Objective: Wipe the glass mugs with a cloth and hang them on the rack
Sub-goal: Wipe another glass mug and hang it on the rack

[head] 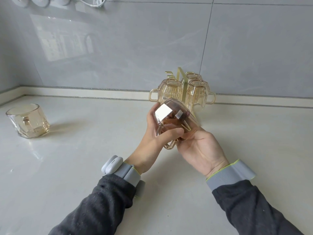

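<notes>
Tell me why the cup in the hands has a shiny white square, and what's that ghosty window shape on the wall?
Head view: the white square is glare, light bouncing off the tilted amber glass mug; the glossy grey wall tile faintly mirrors a bright window-like shape; the upright mug throws a soft shadow rightward across the counter.

A pale glossy counter point(84, 167) meets a grey tiled wall point(135, 48) along a raised cream ledge point(84, 92), with white round objects point(39, 1) and a white cable point(89, 2) at the wall's top left edge.
</notes>
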